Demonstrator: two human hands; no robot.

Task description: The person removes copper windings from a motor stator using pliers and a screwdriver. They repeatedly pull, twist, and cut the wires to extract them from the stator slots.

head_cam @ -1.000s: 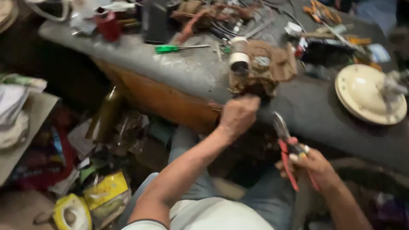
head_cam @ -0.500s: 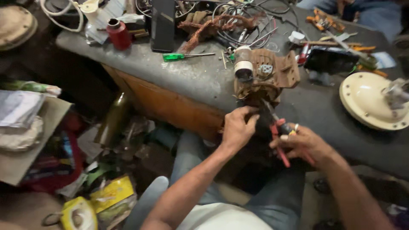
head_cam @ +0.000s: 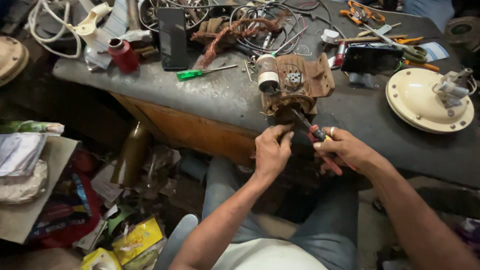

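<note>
A brown, worn motor assembly (head_cam: 300, 80) with a white cylinder on its left sits at the near edge of the grey workbench (head_cam: 210, 95). My right hand (head_cam: 345, 147) grips red-handled pliers (head_cam: 320, 140), their dark jaws pointing up into the underside of the assembly. My left hand (head_cam: 270, 152) is just left of the pliers, fingers pinched at the assembly's lower edge on something too small to make out. Both hands meet below the bench edge, above my lap.
On the bench lie a green-handled screwdriver (head_cam: 192, 74), a red spool (head_cam: 122, 54), a black phone (head_cam: 172, 30), tangled copper wire (head_cam: 225, 32), scissors and orange pliers (head_cam: 360, 12). A cream round cover (head_cam: 425, 102) lies at the right. Clutter, a bottle (head_cam: 131, 155) and packets cover the floor at left.
My right hand rose with the pliers from beside my lap to the assembly's underside. My left hand dropped slightly from the assembly toward the pliers' jaws. The view moved closer.
</note>
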